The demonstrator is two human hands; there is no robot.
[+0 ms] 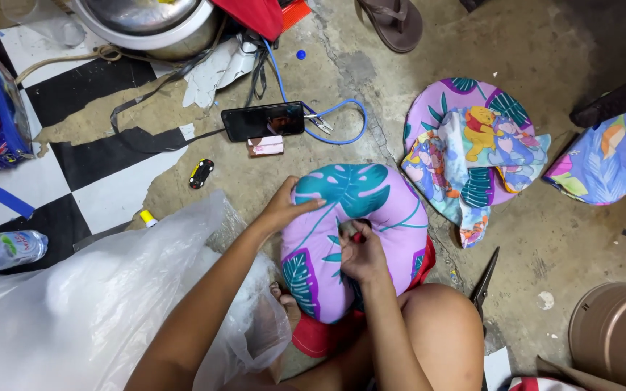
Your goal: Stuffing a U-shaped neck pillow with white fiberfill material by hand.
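Observation:
A stuffed U-shaped neck pillow (342,232) in purple fabric with teal leaves rests on my lap above the concrete floor. My left hand (284,206) grips its upper left edge. At the pillow's inner curve my right hand (360,253) is pinched shut around a small red-tipped tool. A big clear plastic bag of white stuffing (103,304) lies against my left arm.
Printed fabric pieces (472,148) and another piece (606,159) lie to the right. Scissors (484,282) lie by my knee. A phone (264,120) with a blue cable, a toy car (201,173), a water bottle (5,248), a sandal (394,22) and a brown bucket (617,333) surround me.

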